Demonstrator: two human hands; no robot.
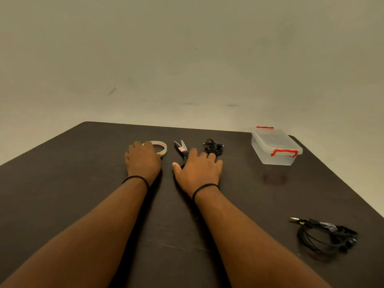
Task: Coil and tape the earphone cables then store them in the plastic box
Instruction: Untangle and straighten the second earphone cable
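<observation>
Earphone cable (214,146) | mid-frame tangle, light, limp; lift by bundle | my right hand (197,169) fingers spread over scissors (181,150) | left hand (143,161) resting on tape roll (161,146), grip unclear

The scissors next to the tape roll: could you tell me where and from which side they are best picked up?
Take the scissors by the black handles at the near end, coming in from the near side. The blades point away towards the wall, and the right hand already lies over the handles, so that is probably the handiest hold.
</observation>
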